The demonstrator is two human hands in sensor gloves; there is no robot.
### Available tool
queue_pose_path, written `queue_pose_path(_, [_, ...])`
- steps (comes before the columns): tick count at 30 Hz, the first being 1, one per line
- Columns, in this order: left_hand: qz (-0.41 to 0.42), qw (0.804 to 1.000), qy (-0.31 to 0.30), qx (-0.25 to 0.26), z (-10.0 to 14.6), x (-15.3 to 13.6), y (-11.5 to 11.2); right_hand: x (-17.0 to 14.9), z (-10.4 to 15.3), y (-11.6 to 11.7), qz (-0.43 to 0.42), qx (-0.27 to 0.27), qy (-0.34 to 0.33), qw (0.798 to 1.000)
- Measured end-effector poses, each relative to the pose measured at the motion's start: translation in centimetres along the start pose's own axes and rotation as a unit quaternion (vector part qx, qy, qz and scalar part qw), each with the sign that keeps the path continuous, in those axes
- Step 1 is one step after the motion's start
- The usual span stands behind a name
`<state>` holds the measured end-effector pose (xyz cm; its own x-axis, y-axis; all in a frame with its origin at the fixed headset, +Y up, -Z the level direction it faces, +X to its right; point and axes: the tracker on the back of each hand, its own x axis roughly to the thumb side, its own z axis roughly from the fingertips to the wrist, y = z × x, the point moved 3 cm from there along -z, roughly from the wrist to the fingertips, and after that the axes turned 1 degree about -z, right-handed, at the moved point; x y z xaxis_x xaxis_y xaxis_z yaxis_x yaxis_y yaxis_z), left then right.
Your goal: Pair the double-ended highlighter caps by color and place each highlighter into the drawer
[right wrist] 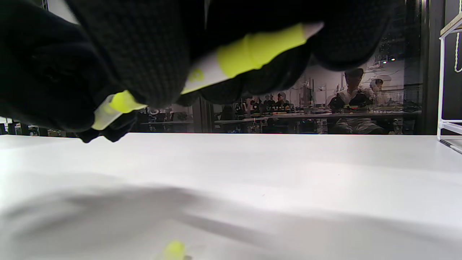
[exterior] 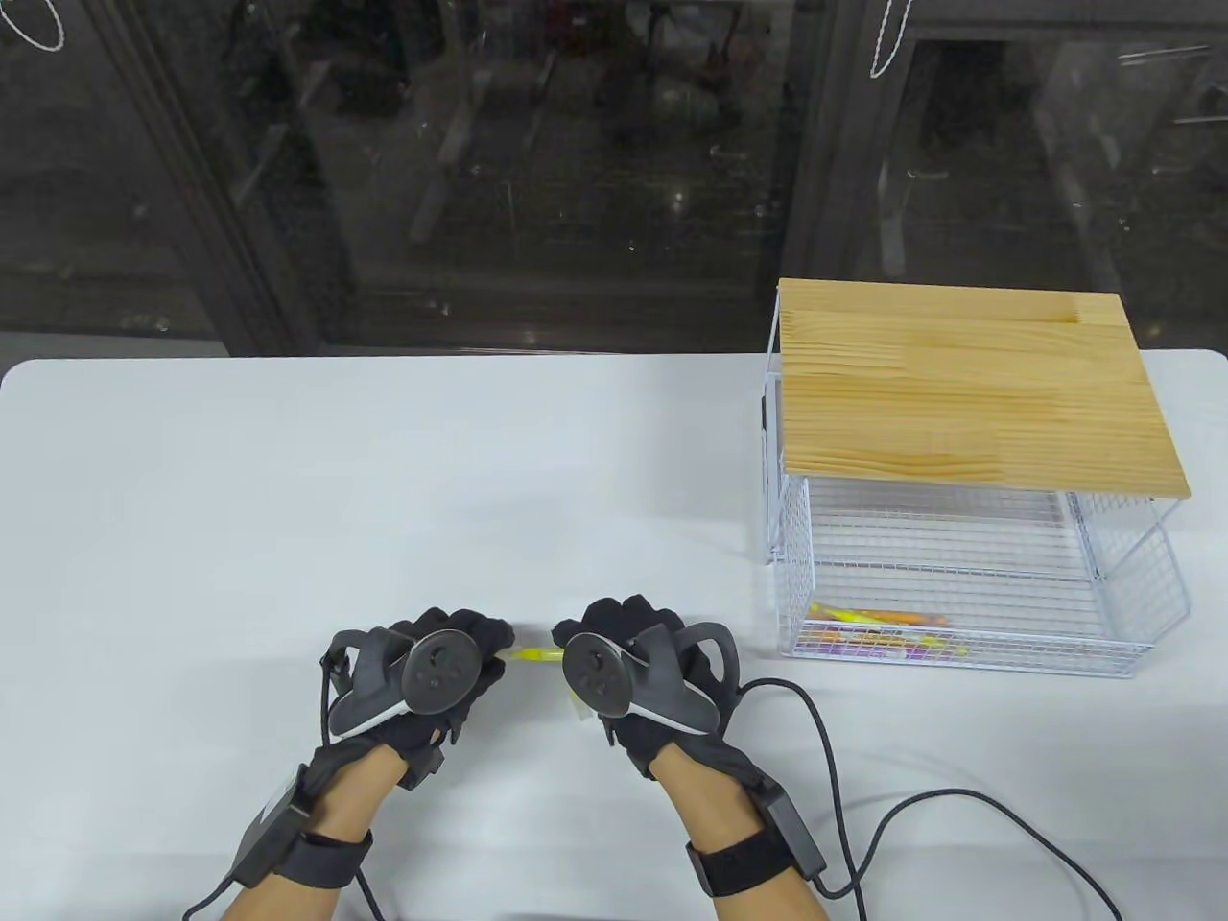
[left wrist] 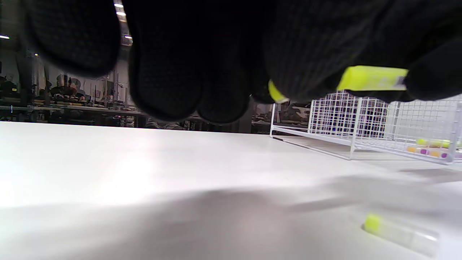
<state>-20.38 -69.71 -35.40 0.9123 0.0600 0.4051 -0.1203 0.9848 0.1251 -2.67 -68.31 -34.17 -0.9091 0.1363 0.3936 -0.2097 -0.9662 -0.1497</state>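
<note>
A yellow highlighter (exterior: 535, 656) hangs just above the white table (exterior: 288, 499) near its front edge, held level between both hands. My left hand (exterior: 477, 641) grips its left end with curled fingers (left wrist: 162, 72). The right hand (exterior: 597, 628) grips the barrel (right wrist: 249, 50); its bare tip pokes out past the right-hand fingers (right wrist: 144, 47). A loose clear cap with a yellow end (left wrist: 397, 233) lies on the table below the hands. The white wire drawer (exterior: 959, 657) stands pulled out at the right and holds several highlighters (exterior: 878, 628).
A wire rack with a wooden top (exterior: 969, 384) sits over the drawer at the table's right. Black glove cables (exterior: 844, 815) trail along the front right of the table. Beyond the far edge is dark glass.
</note>
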Motion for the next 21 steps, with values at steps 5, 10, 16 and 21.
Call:
queue_pose_path(5, [0.007,1.0,-0.002,0.005,0.0,-0.04,-0.05,0.07,0.0,0.03,-0.001,-0.001,-0.001,1.0])
queue_pose_path(10, [0.02,1.0,-0.002,0.008,0.05,-0.21,0.01,0.04,-0.01,0.0,-0.004,-0.003,-0.003,1.0])
queue_pose_path(16, [0.043,0.999,-0.004,0.012,0.1,-0.27,0.09,0.16,0.01,0.0,-0.003,-0.007,-0.008,1.0])
queue_pose_path(21, [0.049,0.999,-0.01,0.011,0.13,-0.18,0.05,0.39,0.04,0.01,0.0,-0.011,-0.018,1.0])
